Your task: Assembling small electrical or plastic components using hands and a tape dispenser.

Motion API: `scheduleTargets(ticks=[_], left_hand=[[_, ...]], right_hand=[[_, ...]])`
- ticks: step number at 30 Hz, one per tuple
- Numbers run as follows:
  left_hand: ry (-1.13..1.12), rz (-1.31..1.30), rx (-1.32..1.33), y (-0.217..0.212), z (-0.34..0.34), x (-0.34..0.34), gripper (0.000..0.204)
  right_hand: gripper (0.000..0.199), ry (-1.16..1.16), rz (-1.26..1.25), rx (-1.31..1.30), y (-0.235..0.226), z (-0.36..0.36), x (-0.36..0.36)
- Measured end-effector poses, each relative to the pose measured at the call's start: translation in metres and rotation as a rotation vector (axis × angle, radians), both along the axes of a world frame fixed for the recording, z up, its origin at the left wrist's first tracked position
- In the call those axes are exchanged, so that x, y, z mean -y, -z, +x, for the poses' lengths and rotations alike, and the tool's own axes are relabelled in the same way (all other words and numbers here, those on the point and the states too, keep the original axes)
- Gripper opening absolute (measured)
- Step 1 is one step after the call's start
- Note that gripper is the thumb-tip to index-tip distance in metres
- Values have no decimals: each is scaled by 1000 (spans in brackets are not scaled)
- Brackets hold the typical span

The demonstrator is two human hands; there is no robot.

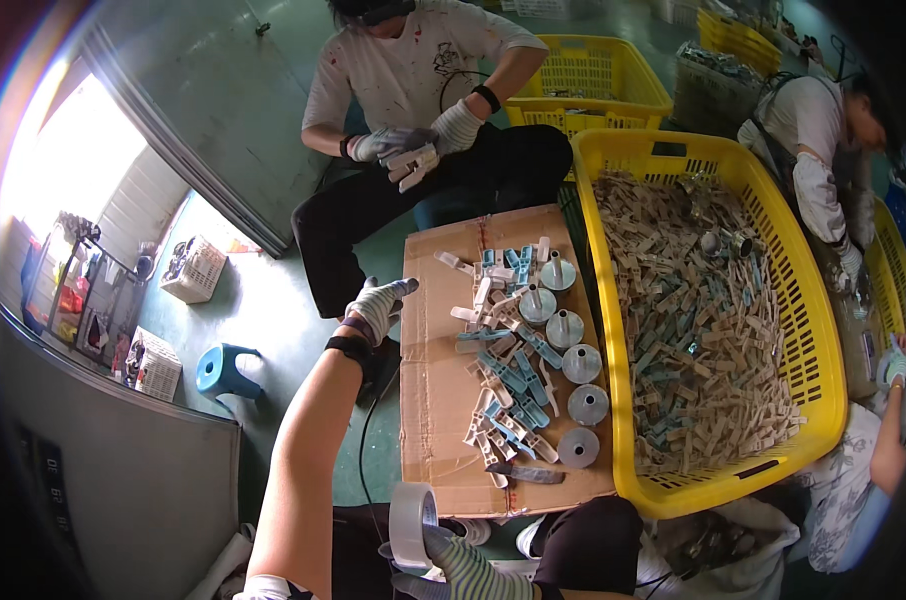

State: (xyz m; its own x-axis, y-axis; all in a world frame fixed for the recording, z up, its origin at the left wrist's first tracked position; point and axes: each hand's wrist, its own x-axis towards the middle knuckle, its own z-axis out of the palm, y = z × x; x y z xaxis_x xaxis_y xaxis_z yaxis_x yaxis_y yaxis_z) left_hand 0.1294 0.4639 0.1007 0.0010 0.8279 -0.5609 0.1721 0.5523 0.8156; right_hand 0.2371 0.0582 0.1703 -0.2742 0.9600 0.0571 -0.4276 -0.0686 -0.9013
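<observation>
My left hand (378, 304), in a striped work glove, reaches forward by the left edge of a cardboard box (428, 400). Its fingers stretch out and hold nothing that I can see. Close to my lap, my right hand (476, 572), also gloved, grips a pale grey ring (409, 520) that looks like a roll of tape. On the box lies a loose pile of white and light blue plastic clip-like pieces (513, 375). Several round metal discs with short stems (581, 364) line the right side. A dark, flat strip (526, 473) lies near the front.
A large yellow crate (826, 400) full of similar pieces stands right of the box. Across from me a seated person (413, 80) holds white pieces in gloved hands. Other people work at the right. A blue stool (225, 369) and white baskets (195, 270) stand at left.
</observation>
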Motion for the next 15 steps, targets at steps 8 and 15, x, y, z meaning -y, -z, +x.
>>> scheduleTargets(ticks=[8, 15], left_hand=[[186, -127, -381, 1, -4, -15, 108], [495, -154, -755, 33, -22, -42, 98]], right_hand=[[46, 6, -142, -82, -7, 7, -4], [49, 159, 273, 192, 22, 9, -7]])
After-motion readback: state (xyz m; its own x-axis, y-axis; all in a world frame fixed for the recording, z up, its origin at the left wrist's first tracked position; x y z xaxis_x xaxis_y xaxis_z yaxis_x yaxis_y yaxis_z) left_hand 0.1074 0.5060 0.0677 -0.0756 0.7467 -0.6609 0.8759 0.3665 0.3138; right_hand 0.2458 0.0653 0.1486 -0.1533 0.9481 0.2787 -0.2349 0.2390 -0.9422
